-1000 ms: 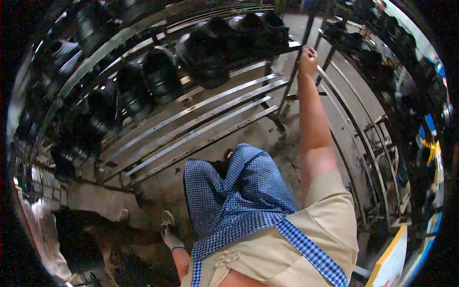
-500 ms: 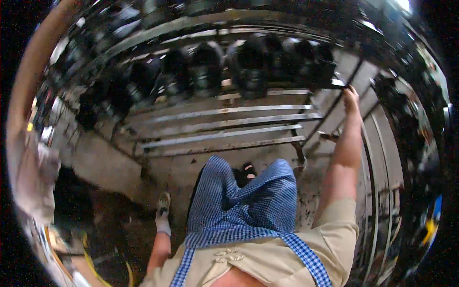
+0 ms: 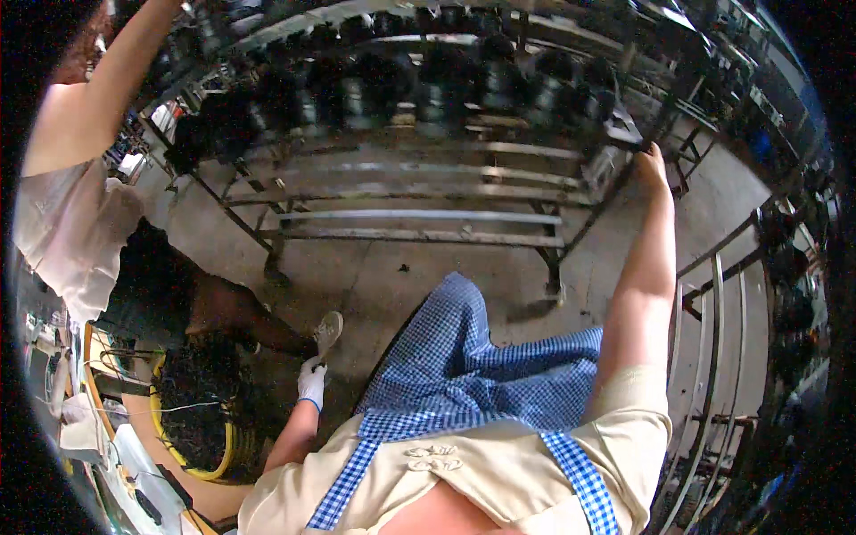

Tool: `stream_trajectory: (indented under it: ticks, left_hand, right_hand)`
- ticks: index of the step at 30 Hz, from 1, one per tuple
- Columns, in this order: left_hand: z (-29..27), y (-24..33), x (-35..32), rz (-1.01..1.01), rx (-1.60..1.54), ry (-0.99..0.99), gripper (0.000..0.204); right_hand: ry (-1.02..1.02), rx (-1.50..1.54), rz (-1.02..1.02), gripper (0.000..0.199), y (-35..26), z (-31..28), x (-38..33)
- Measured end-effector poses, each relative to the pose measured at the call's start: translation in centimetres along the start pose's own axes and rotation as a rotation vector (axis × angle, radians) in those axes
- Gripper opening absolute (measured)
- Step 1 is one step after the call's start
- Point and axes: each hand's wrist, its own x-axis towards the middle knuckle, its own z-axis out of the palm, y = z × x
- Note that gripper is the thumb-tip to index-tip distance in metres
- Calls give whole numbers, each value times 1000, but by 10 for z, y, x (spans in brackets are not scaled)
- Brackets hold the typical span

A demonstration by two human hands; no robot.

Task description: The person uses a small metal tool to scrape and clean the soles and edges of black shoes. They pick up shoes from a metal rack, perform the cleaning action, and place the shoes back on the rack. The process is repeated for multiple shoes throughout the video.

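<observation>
At the far right, my right hand [image 3: 654, 165] is closed round the end frame of a metal rack [image 3: 428, 236], with my arm stretched out. Dark rounded pieces [image 3: 443, 80] with greyish lower parts stand in a row on the rack's upper shelf; blur hides their exact kind. My left hand [image 3: 310, 383], in a white glove with a blue cuff, hangs low on my left. Its fingers are too small and unclear to read, and a co-worker's light shoe [image 3: 329, 332] shows just beyond it.
A co-worker's bare arm [image 3: 134, 85] reaches up at the left toward the racks. Below it, a yellow-rimmed opening with dark contents [image 3: 192, 415] sits by a light brown surface. Another metal rack [image 3: 713, 357] stands close on my right. Grey floor [image 3: 401, 285] shows beneath the rack.
The view has shifted, showing more of the co-worker at left and of my left glove. My sandalled foot no longer shows. My right hand stays on the rack.
</observation>
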Motion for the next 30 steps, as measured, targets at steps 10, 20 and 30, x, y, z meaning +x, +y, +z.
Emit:
stream_trajectory:
  ticks: [10, 20, 30]
  left_hand:
    - [-1, -24, -12, 26, 324, 64, 37]
    - [4, -88, 12, -55, 354, 53, 36]
    - [8, -66, 11, 73, 296, -25, 35]
  right_hand:
    - [64, -535, -309, 71, -53, 100, -78]
    - [-136, -536, -228, 69, -91, 213, -170]
    - [-433, -325, -179, 61, -93, 280, -238]
